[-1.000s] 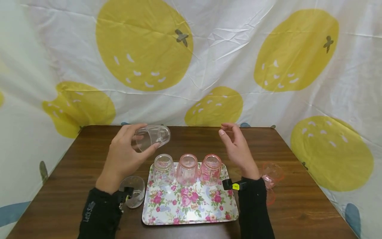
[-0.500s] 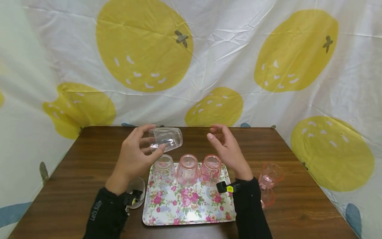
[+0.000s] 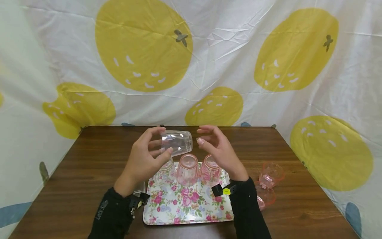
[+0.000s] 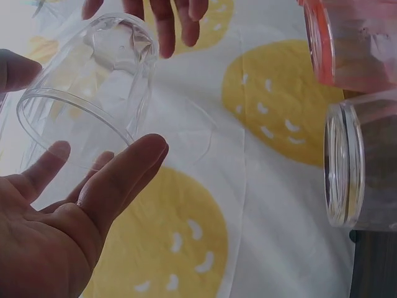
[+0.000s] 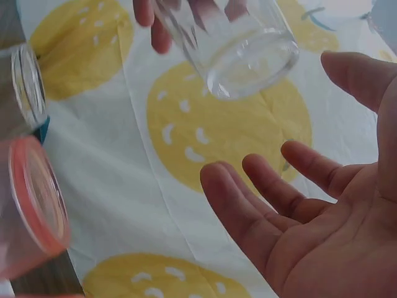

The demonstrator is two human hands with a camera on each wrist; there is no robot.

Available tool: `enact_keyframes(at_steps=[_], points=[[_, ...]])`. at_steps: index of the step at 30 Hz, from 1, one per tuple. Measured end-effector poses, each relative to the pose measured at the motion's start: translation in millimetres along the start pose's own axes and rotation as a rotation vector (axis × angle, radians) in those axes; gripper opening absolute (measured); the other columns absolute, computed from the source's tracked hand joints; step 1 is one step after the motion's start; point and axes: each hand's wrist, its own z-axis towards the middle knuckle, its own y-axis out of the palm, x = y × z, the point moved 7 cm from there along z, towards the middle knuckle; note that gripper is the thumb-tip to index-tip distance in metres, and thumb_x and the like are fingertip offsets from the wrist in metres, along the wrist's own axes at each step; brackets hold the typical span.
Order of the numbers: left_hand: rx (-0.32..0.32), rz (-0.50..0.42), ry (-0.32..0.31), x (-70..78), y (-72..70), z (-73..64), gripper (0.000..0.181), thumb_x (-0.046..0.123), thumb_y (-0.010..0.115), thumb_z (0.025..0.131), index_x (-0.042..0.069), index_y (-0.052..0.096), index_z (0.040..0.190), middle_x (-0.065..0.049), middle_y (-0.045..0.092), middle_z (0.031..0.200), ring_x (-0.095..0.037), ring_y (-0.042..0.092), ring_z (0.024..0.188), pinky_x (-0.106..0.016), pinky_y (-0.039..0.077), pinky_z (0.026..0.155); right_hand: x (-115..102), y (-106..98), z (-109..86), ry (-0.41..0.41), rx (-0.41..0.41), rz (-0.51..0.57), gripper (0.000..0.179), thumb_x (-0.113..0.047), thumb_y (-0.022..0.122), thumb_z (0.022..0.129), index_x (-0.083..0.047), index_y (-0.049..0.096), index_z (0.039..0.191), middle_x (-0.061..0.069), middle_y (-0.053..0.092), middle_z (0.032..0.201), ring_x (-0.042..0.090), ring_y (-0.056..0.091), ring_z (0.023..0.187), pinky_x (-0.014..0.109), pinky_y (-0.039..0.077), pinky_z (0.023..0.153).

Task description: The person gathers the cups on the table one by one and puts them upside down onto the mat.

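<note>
My left hand (image 3: 146,159) holds a clear drinking glass (image 3: 179,142) on its side above the back of the tray, thumb and fingers near the rim. The glass's base points toward my right hand (image 3: 221,151), which is raised with fingers spread and slightly bent, holding nothing. In the right wrist view, the clear glass (image 5: 254,56) is a short way from the right fingertips (image 5: 217,177). Below, three upturned glasses stand along the back of the floral tray (image 3: 188,212): a clear one (image 3: 167,172) partly behind my left hand, a pale pink one (image 3: 188,171) and a pink one (image 3: 210,172).
Two pink glasses (image 3: 271,174) lie on the brown table (image 3: 298,212) to the right of the tray. Another clear glass (image 3: 141,188), left of the tray, is mostly hidden by my left wrist. A fruit-patterned cloth (image 3: 221,59) hangs behind the table.
My left hand has carried the clear glass to the right, turning it more level. My right hand has moved left, narrowing the gap between them. The glasses on the tray have stayed put.
</note>
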Motion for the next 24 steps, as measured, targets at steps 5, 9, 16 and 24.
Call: enact_keyframes(at_steps=[5,9,16,24], points=[[-0.003,-0.027,-0.001,2.4,4.5,0.1,0.059,0.007,0.076,0.086,0.010,0.050,0.139,-0.016,0.052,0.141,-0.034,0.068,0.115,-0.036,0.060,0.083,-3,7,-0.8,-0.013,-0.039,0.060,0.047,-0.015,0.064,0.100,-0.008,0.047,0.143,0.018,0.053,0.141,0.036,0.058,0.125,0.029,0.055,0.095],[0.007,-0.045,-0.001,3.9,5.0,0.4,0.059,0.007,0.076,0.086,0.008,0.049,0.138,-0.017,0.052,0.139,-0.035,0.068,0.114,-0.034,0.060,0.082,-4,12,-1.1,-0.022,-0.066,0.096,0.051,-0.021,0.067,0.099,-0.006,0.046,0.143,0.018,0.053,0.141,0.036,0.059,0.125,0.028,0.055,0.095],[-0.016,-0.042,0.016,2.4,10.1,0.3,0.058,0.008,0.076,0.087,0.009,0.050,0.139,-0.013,0.052,0.141,-0.033,0.069,0.113,-0.037,0.060,0.083,-4,19,-0.1,-0.037,-0.104,0.165,0.049,-0.019,0.066,0.099,-0.006,0.047,0.143,0.017,0.055,0.137,0.019,0.065,0.113,0.029,0.057,0.090],[-0.050,-0.055,-0.017,1.0,14.8,0.0,0.059,0.009,0.076,0.088,0.010,0.048,0.141,-0.012,0.051,0.143,-0.032,0.068,0.116,-0.034,0.060,0.085,-4,19,0.3,-0.040,-0.072,0.187,0.045,-0.011,0.066,0.098,0.000,0.051,0.139,0.007,0.063,0.123,0.015,0.069,0.104,0.030,0.059,0.086]])
